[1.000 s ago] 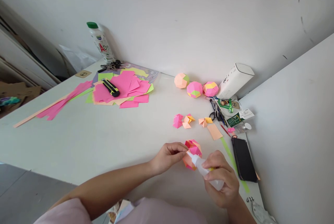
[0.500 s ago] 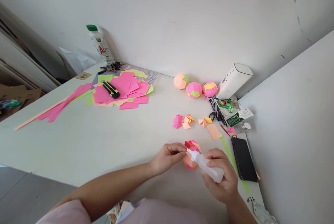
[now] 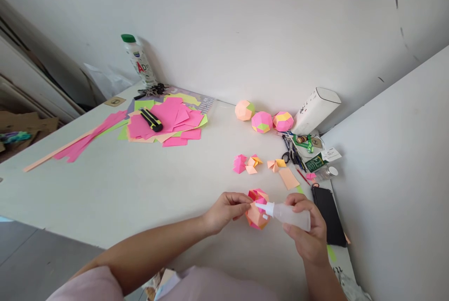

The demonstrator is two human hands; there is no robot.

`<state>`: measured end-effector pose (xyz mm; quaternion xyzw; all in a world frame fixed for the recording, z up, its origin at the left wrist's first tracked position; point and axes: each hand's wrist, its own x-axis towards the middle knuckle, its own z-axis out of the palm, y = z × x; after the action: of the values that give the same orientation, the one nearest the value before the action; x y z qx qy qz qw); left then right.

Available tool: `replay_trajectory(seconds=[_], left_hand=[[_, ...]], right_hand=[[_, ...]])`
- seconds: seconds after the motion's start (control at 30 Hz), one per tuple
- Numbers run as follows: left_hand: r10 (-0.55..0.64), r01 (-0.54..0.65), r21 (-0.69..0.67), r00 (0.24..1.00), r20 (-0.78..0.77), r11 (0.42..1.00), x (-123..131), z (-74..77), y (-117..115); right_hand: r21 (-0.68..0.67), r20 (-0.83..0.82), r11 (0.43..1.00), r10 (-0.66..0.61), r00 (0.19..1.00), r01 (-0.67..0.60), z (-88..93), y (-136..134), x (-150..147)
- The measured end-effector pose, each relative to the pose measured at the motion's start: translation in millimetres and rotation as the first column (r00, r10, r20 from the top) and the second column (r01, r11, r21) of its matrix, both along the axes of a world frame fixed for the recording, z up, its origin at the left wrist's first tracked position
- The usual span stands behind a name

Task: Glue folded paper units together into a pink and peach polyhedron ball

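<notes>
A partly open ball of folded paper [image 3: 257, 219] in peach and pink sits on the table in front of me. My left hand [image 3: 229, 209] pinches its left edge between thumb and fingers. In my right hand [image 3: 308, 226] lies a translucent white glue bottle [image 3: 291, 216], tilted sideways, its thin nozzle pointing left at the ball's upper rim. Whether the tip touches the paper I cannot tell. Beyond the ball lie a pink folded piece [image 3: 240, 164], a peach and yellow one [image 3: 253, 164] and another folded piece [image 3: 276, 165].
Three finished paper balls [image 3: 262, 122] rest by the wall beside a white box [image 3: 317, 110]. Scissors [image 3: 288, 151] and a black phone-like case [image 3: 329, 216] lie right. At left are pink paper sheets [image 3: 171, 116], a box cutter [image 3: 151, 120] and a bottle [image 3: 140, 64].
My right hand has moved a little to the right, and the glue bottle has turned closer to level. The left hand stays at the ball's edge.
</notes>
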<state>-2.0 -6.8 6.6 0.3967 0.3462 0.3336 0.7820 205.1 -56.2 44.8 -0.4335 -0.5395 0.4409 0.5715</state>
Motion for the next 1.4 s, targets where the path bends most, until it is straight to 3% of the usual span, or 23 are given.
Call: replay_trajectory(seconds=[0.53, 0.73, 1.1, 1.4], left_hand=[[-0.006, 0.015, -0.155, 0.998, 0.062, 0.988, -2.7, 2.5, 1.4], [-0.001, 0.011, -0.152, 0.998, 0.068, 0.988, -2.4, 0.0, 1.5], [0.010, 0.000, -0.156, 0.998, 0.063, 0.988, -1.6, 2.2, 1.0], [0.004, 0.002, -0.156, 0.999, 0.044, 0.988, -1.4, 4.1, 1.1]], right_hand=[[-0.325, -0.085, 0.942, -0.119, 0.989, 0.085, 2.0, 6.9, 0.7], [-0.350, -0.050, 0.932, -0.118, 0.992, 0.094, 0.2, 7.2, 1.2], [-0.402, 0.264, 0.885, -0.134, 0.955, 0.235, 6.3, 7.3, -0.7], [-0.382, 0.267, 0.883, -0.176, 0.948, 0.271, 4.8, 6.3, -0.2]])
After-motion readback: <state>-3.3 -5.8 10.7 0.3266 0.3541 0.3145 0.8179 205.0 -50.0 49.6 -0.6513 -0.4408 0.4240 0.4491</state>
